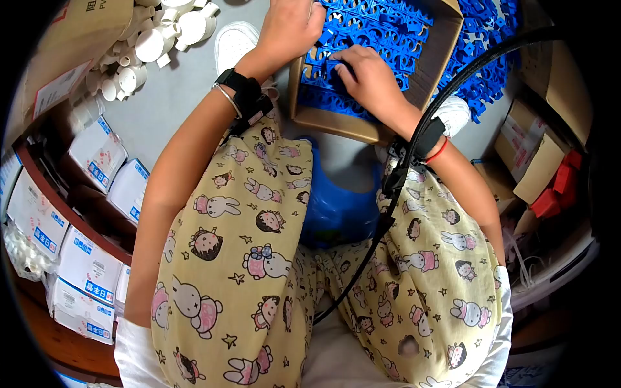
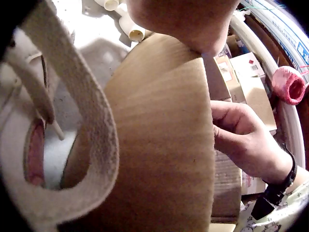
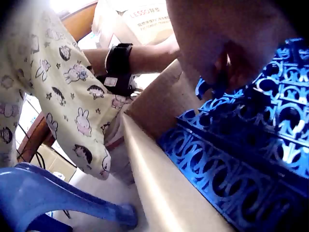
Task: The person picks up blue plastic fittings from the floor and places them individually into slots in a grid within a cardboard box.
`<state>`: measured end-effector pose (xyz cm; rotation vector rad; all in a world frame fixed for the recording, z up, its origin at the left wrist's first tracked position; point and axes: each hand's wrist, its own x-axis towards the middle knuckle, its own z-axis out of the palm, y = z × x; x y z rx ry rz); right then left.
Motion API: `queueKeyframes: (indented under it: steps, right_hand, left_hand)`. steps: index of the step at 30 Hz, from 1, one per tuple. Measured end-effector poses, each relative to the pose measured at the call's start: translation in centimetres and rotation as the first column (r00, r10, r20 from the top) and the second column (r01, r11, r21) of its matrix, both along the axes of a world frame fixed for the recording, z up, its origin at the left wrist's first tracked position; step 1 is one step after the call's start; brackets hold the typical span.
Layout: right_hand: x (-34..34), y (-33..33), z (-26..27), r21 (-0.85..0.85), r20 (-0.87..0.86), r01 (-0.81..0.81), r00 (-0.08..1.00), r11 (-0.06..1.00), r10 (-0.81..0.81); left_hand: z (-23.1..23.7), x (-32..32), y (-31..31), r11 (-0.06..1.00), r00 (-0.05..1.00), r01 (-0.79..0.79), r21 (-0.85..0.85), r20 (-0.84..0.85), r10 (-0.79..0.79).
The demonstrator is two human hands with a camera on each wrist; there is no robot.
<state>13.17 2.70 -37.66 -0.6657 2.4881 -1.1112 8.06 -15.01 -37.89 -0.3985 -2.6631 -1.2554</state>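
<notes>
A cardboard box (image 1: 343, 131) holds rows of blue plastic pipe clips (image 1: 372, 39). My left hand (image 1: 288, 29) is bent over the box's far left edge; its fingertips are hidden in the left wrist view, and what they hold I cannot tell. The right hand (image 1: 372, 77) reaches inside the box over the rows, thumb and fingers pinching a blue pipe clip (image 1: 333, 66). In the right wrist view a small blue clip (image 3: 203, 88) shows at the right hand's fingertips, above the neatly lined rows.
Loose blue clips (image 1: 482, 58) lie heaped on the floor right of the box. White pipe fittings (image 1: 152, 45) are piled at the upper left. Small white boxes (image 1: 90, 265) stand on the left. A black cable (image 1: 446, 94) crosses above the right forearm. A blue stool (image 1: 339, 207) stands between the knees.
</notes>
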Motion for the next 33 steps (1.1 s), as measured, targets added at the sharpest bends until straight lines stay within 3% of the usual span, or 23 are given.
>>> queueKeyframes:
  steps: [5,14,26,33]
  right_hand:
    - [0.5,-1.2,-0.2,-0.001,0.060,0.075,0.995,0.997,-0.075]
    - [0.8,-1.9,-0.9,0.083,0.098,0.051,0.993,0.995,-0.059]
    - [0.8,-2.1,-0.9,0.085,-0.010,-0.011,1.000,0.996,0.012]
    - [0.8,-2.1,-0.8,0.083,0.011,-0.020,1.000,0.996,0.019]
  left_hand:
    - [0.0,0.0,0.0,1.000,1.000,0.009,0.015,-0.020,-0.009]
    - [-0.2,0.0,-0.2,0.999,1.000,0.017,0.042,-0.025,-0.016]
    - [-0.1,0.0,-0.3,0.996,1.000,0.021,0.084,0.012,-0.022]
    - [-0.1,0.0,-0.3,0.997,1.000,0.021,0.068,0.001,-0.021]
